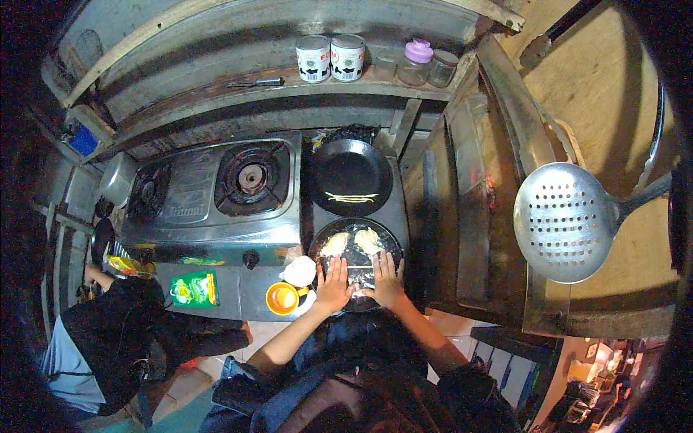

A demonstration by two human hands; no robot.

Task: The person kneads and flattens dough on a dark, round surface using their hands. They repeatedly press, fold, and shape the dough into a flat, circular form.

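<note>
My left hand (333,289) lies palm down over the near half of a dark round tray or pan (318,238), fingers pointing away from me. Beside it, my right hand (387,287) rests flat in the same way. A thin strand of dough (359,267) runs between them, its ends hidden under the fingers. Just beyond my fingertips sit two pale dough lumps, the left lump (335,244) and the right lump (368,241). Farther off, a black frying pan (351,168) holds several thin dough strips (352,198) laid side by side.
Left of my left hand are a white plastic bag (299,271) and an orange cup (281,299). A green pouch (195,289) lies before a two-burner gas stove (260,233). Another person (124,330) is at the left. A perforated skimmer (566,222) hangs at the right.
</note>
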